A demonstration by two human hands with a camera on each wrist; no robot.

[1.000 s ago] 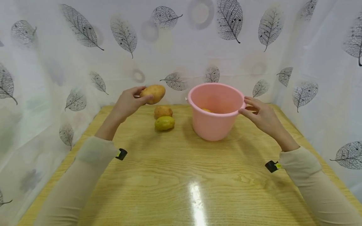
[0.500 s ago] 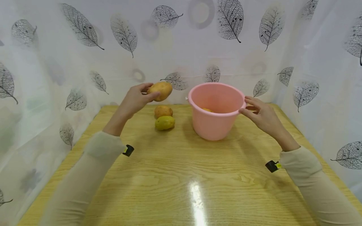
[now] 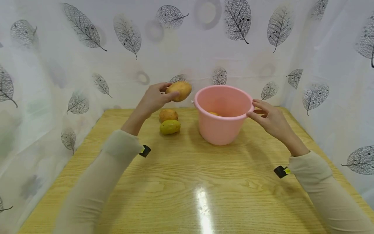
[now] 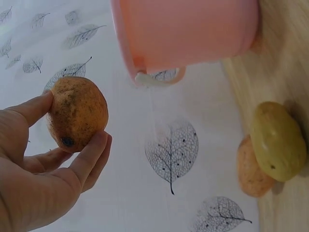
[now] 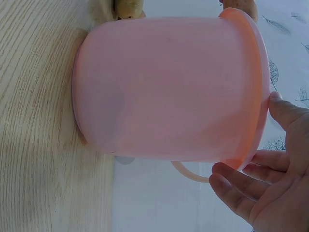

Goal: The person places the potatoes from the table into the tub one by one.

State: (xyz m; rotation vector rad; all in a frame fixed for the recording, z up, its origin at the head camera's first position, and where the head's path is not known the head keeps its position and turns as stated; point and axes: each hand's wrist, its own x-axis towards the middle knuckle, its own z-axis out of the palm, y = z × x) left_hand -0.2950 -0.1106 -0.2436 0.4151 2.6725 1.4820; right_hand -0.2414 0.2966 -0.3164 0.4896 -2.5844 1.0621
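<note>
My left hand [image 3: 174, 89] holds a brown potato [image 3: 182, 90] in the air, pinched between thumb and fingers, just left of the pink bucket's rim [image 3: 204, 112]. In the left wrist view the potato [image 4: 79, 104] sits in the left hand [image 4: 75, 122] with the bucket [image 4: 193, 29] beyond it. My right hand [image 3: 252, 109] rests against the bucket's right rim, thumb touching it and fingers relaxed. The right wrist view shows the bucket [image 5: 169, 92] on its side with the right hand [image 5: 246, 139] at its rim. Something yellow [image 3: 214, 114] lies inside.
A second potato [image 3: 168, 115] and a green-yellow fruit [image 3: 169, 127] lie on the wooden table [image 3: 187, 182] left of the bucket. Leaf-patterned white curtains [image 3: 87, 48] close in the back and both sides. A thin handle [image 5: 189, 172] hangs from the bucket's rim.
My left hand has carried the potato to the right and slightly up, closer to the bucket. The right hand and the bucket have stayed where they were.
</note>
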